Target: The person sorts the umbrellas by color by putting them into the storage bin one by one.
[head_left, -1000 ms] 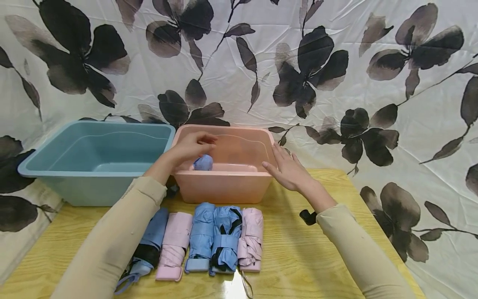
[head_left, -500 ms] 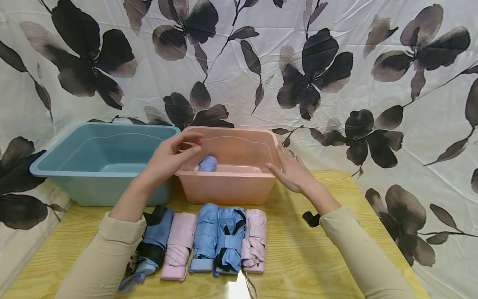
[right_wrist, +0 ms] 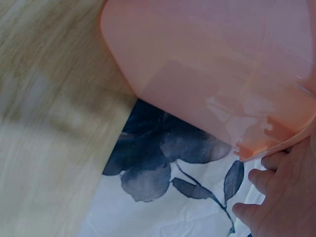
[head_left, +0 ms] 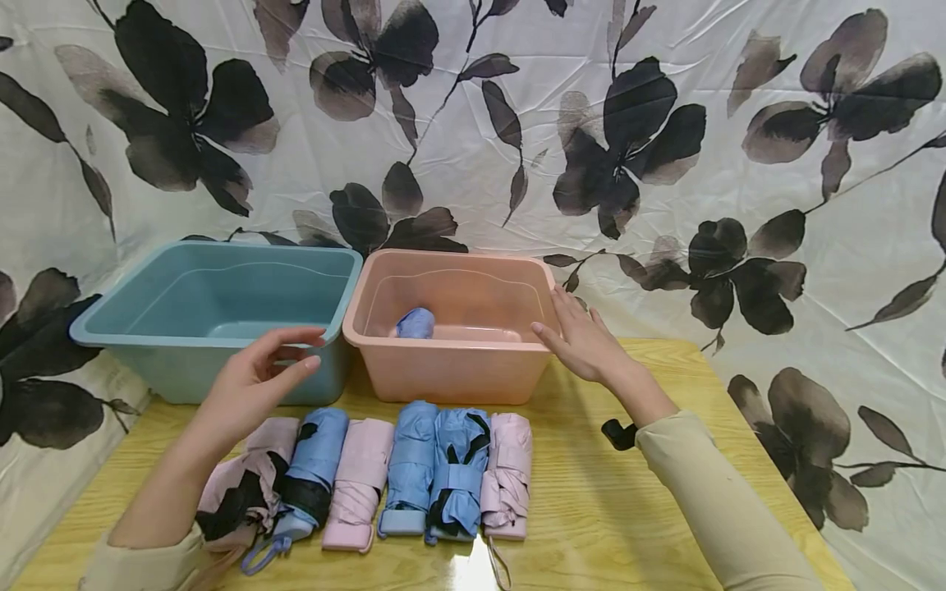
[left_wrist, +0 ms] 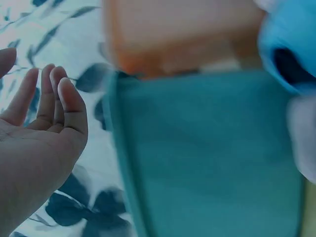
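Observation:
My left hand [head_left: 254, 390] is in front of the teal bin [head_left: 185, 365], fingers loosely bent and holding nothing. It hovers above the left end of a row of folded umbrellas. Nearest it lie a pink umbrella with black parts [head_left: 247, 492], partly hidden by the forearm, and a blue umbrella with a black band [head_left: 310, 468]. The right hand [head_left: 587, 341] rests with extended fingers against the right rim of the pink bin [head_left: 451, 373]; in the right wrist view its fingers [right_wrist: 264, 180] touch that rim. Inside the pink bin lies a blue rolled bundle [head_left: 416, 322], at the left.
Further along the row are a pink umbrella [head_left: 358, 484], a plain blue one [head_left: 408, 468], a blue one with black straps [head_left: 458, 472] and a pink one with a cord loop [head_left: 506, 476]. A floral cloth [head_left: 502, 164] hangs behind the wooden table [head_left: 591, 509].
My left hand has drawn back from over the pink bin, leftward and nearer, to above the umbrellas. The far-left pink umbrella has come into view. The right hand stays at the rim.

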Demonstrator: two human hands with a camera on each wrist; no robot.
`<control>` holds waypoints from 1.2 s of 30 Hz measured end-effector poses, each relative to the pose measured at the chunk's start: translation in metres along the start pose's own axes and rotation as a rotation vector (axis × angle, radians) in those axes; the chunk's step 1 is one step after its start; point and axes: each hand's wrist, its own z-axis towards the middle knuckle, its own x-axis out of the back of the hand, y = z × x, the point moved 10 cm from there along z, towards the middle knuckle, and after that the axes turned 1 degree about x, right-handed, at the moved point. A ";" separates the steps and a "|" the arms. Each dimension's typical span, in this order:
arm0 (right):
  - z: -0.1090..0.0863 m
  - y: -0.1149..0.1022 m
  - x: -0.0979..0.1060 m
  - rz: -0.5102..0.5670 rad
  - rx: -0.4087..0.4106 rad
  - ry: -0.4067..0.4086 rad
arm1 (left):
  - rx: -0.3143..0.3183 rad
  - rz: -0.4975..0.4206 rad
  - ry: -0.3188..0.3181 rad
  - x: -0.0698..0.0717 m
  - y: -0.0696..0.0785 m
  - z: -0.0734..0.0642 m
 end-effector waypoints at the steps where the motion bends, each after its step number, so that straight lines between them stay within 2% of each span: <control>1: 0.000 0.000 0.000 0.001 0.001 0.001 | -0.006 0.016 -0.002 0.002 -0.006 -0.005; 6: -0.001 0.000 0.000 0.004 -0.001 0.000 | -0.007 0.099 -0.012 0.010 -0.040 -0.029; 11: -0.001 0.000 0.002 0.000 -0.004 -0.004 | 0.021 0.232 -0.035 0.016 -0.071 -0.047; 17: -0.001 0.000 0.002 0.000 0.003 0.009 | 0.080 0.355 -0.159 0.012 -0.101 -0.063; 23: -0.001 0.000 0.000 0.003 -0.002 0.011 | 0.072 0.378 -0.218 0.006 -0.121 -0.071; 27: -0.001 0.001 -0.002 0.000 -0.003 0.007 | 0.094 0.371 -0.267 0.000 -0.132 -0.073; 36: -0.001 0.000 0.000 0.004 -0.004 0.007 | 0.127 0.357 -0.339 -0.008 -0.141 -0.065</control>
